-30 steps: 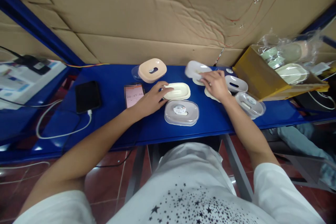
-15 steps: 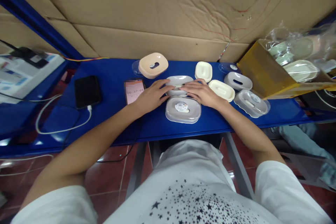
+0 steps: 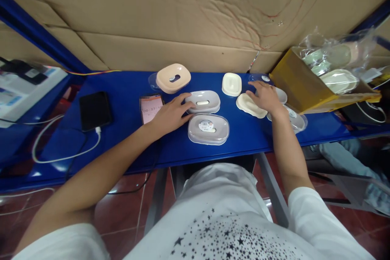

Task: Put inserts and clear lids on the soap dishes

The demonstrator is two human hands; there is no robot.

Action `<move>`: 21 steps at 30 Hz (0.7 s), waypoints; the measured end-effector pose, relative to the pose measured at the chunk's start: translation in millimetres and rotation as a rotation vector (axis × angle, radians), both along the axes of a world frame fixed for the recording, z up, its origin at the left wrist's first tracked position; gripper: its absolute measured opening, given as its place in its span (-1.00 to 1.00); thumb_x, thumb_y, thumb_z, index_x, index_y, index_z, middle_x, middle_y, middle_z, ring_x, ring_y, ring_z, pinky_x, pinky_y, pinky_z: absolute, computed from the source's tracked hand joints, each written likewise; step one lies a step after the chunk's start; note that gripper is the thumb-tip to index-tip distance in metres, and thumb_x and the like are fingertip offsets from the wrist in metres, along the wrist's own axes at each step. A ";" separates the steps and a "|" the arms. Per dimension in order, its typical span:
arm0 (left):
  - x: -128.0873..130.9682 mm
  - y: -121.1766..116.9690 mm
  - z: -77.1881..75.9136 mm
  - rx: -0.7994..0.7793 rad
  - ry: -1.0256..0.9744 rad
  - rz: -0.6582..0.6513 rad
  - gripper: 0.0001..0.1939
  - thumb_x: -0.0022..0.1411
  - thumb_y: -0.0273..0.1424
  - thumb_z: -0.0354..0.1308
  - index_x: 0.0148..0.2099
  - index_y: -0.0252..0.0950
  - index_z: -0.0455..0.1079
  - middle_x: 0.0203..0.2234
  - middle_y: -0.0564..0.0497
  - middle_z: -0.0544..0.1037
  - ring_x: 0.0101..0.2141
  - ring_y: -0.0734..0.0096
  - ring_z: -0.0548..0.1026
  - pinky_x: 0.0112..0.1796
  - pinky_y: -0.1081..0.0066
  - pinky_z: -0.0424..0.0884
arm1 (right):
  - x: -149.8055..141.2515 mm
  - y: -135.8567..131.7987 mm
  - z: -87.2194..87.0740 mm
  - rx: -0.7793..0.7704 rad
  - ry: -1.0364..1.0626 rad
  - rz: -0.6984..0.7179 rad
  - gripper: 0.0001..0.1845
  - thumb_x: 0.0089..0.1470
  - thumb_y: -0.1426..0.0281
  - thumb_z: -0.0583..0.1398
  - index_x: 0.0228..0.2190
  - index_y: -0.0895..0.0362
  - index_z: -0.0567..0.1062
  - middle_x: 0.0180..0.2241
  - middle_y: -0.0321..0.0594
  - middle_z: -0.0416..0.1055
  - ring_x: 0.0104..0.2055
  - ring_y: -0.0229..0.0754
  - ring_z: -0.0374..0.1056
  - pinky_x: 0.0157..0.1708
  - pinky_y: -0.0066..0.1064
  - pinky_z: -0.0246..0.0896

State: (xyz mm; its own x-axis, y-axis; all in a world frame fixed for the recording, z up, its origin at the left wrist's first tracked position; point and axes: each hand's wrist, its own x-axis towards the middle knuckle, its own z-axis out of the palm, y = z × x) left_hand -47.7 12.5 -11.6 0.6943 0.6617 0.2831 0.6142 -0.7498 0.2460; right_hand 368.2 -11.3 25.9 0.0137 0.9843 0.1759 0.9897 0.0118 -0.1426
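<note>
My left hand (image 3: 172,114) rests with spread fingers at the left rim of a grey oval soap dish (image 3: 210,108); a small pale piece lies across its slot. Nearer me sits a similar grey soap dish under a clear lid (image 3: 209,135) bearing a round label. My right hand (image 3: 264,96) hovers, fingers apart and holding nothing visible, above a cream oval dish (image 3: 248,105) and partly over a grey slotted dish (image 3: 280,96). Just beyond its fingertips lies a loose clear lid (image 3: 257,78) with a sticker. A smaller cream dish (image 3: 231,84) is left of this hand.
A peach slotted dish (image 3: 179,77) sits back left, above a phone showing a timer (image 3: 150,107). A black device (image 3: 95,110) with a white cable lies further left. On the right stand a lidded grey dish (image 3: 297,121) and a cardboard box (image 3: 289,75) of wrapped dishes.
My right hand has left the middle grey soap dish and moved right, over the cream and grey dishes. My left hand stays at the dish's left rim. The view has shifted slightly.
</note>
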 end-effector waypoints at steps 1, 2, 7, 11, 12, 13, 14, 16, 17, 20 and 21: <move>-0.1 0.1 0.6 -0.002 0.003 0.006 -0.70 0.51 -0.27 0.22 0.21 -0.20 0.52 0.45 -0.23 0.33 0.26 -0.20 0.54 0.18 -0.12 0.61 | 8.2 0.7 -3.6 -0.024 -0.018 -0.028 -0.40 0.41 0.14 0.11 0.36 0.06 0.47 0.42 0.09 0.40 0.45 0.36 0.30 0.39 0.39 0.15; -0.2 0.1 1.2 -0.002 0.004 0.012 -0.71 0.51 -0.27 0.22 0.20 -0.20 0.52 0.46 -0.23 0.32 0.27 -0.21 0.53 0.18 -0.11 0.60 | 16.4 1.0 -6.1 -0.037 -0.031 -0.046 -0.41 0.39 0.18 0.12 0.35 0.06 0.47 0.44 0.10 0.37 0.47 0.36 0.28 0.40 0.41 0.12; 0.6 0.2 1.9 -0.021 0.005 0.020 -0.70 0.50 -0.24 0.22 0.18 -0.21 0.50 0.48 -0.24 0.29 0.32 -0.24 0.48 0.20 -0.13 0.59 | 57.0 -0.2 -5.0 -0.154 -0.063 -0.216 -0.21 0.19 0.34 0.21 0.43 0.03 0.33 0.50 0.11 0.27 0.52 0.41 0.19 0.40 0.58 0.02; 1.2 0.4 0.8 -0.034 -0.003 0.018 -0.70 0.51 -0.22 0.20 0.18 -0.21 0.49 0.47 -0.24 0.31 0.35 -0.24 0.45 0.23 -0.15 0.57 | 63.8 -1.9 -7.2 -0.249 -0.043 -0.230 -0.26 0.08 0.32 0.28 0.32 -0.01 0.48 0.37 0.07 0.46 0.37 0.46 0.37 0.30 0.60 0.17; 1.2 0.5 0.7 -0.033 -0.005 0.018 -0.70 0.51 -0.23 0.20 0.18 -0.21 0.49 0.47 -0.24 0.31 0.36 -0.24 0.45 0.24 -0.15 0.56 | 60.3 -1.4 -8.2 -0.221 -0.047 -0.199 -0.29 0.10 0.32 0.27 0.30 -0.03 0.50 0.38 0.03 0.46 0.38 0.44 0.37 0.31 0.58 0.16; 1.3 0.5 0.8 -0.034 -0.004 0.018 -0.70 0.51 -0.23 0.20 0.18 -0.20 0.49 0.47 -0.24 0.31 0.36 -0.23 0.45 0.25 -0.16 0.55 | 55.6 -0.1 -8.9 -0.176 -0.048 -0.161 -0.33 0.13 0.30 0.25 0.29 -0.05 0.50 0.39 -0.01 0.44 0.40 0.42 0.35 0.34 0.55 0.14; 1.3 0.6 1.0 -0.036 -0.001 0.020 -0.70 0.50 -0.23 0.20 0.18 -0.20 0.49 0.47 -0.24 0.31 0.35 -0.23 0.45 0.24 -0.16 0.56 | 50.4 2.4 -8.9 -0.123 -0.046 -0.119 -0.36 0.19 0.28 0.23 0.30 -0.05 0.50 0.41 -0.03 0.43 0.42 0.40 0.33 0.35 0.51 0.14; 1.3 0.6 1.5 -0.039 0.004 0.017 -0.70 0.51 -0.22 0.20 0.18 -0.20 0.48 0.47 -0.24 0.31 0.36 -0.22 0.45 0.24 -0.15 0.56 | 41.6 11.5 -6.3 -0.038 -0.034 -0.046 -0.42 0.32 0.23 0.16 0.32 -0.02 0.50 0.42 -0.02 0.41 0.43 0.36 0.31 0.36 0.40 0.18; 1.3 0.7 1.7 -0.039 0.002 0.012 -0.70 0.51 -0.22 0.20 0.18 -0.20 0.48 0.47 -0.24 0.32 0.36 -0.21 0.44 0.25 -0.15 0.56 | 39.4 18.2 -3.7 -0.020 -0.030 -0.034 -0.43 0.37 0.22 0.13 0.33 0.01 0.50 0.42 0.00 0.41 0.43 0.34 0.32 0.36 0.34 0.19; 1.1 1.0 1.8 -0.035 -0.013 -0.003 -0.72 0.51 -0.24 0.19 0.17 -0.21 0.49 0.46 -0.25 0.33 0.39 -0.20 0.41 0.29 -0.15 0.51 | 44.2 43.9 6.3 -0.032 -0.038 -0.072 -0.44 0.44 0.34 0.08 0.36 0.18 0.47 0.38 0.22 0.42 0.38 0.33 0.36 0.33 0.26 0.19; 1.0 1.2 1.6 -0.034 -0.014 -0.005 -0.72 0.51 -0.25 0.20 0.17 -0.21 0.49 0.46 -0.26 0.33 0.39 -0.20 0.41 0.30 -0.16 0.51 | 49.1 52.7 9.7 -0.036 -0.042 -0.091 -0.44 0.43 0.39 0.09 0.35 0.29 0.47 0.35 0.35 0.43 0.34 0.34 0.38 0.30 0.25 0.19</move>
